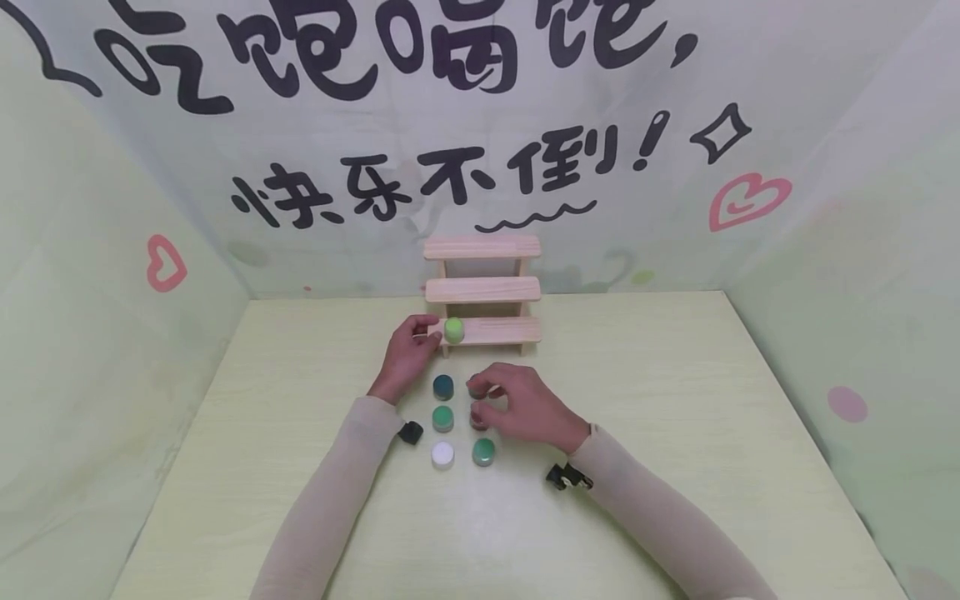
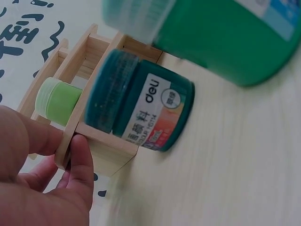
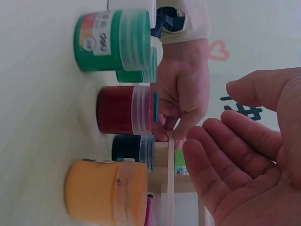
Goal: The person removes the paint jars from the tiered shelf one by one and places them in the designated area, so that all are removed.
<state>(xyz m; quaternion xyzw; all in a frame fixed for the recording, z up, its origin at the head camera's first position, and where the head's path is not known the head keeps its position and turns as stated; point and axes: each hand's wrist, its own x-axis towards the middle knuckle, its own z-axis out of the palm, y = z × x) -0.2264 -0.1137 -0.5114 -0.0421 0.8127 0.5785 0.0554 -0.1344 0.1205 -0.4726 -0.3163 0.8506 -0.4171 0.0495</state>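
My left hand [image 1: 406, 360] pinches the left end of the lowest step of a three-step wooden stand [image 1: 498, 332], thumb and fingers around the board's edge. Beside those fingers a light green paint jar [image 1: 453, 331] stands on that step. My right hand [image 1: 531, 407] hovers over the right column of paint jars, fingers loosely bent and holding nothing. From the right wrist, a red paint jar [image 3: 117, 109] and an orange paint jar [image 3: 94, 190] show close by; in the head view my fingers partly cover that column. A dark teal paint jar [image 2: 141, 99] stands in front of the stand.
Behind the stand hangs a printed cloth backdrop [image 1: 360, 267]. Nearer on the table [image 1: 637, 358] are a green jar [image 1: 443, 418], a white-topped jar [image 1: 442, 454] and another green jar [image 1: 483, 452]. Cloth walls flank the table on both sides.
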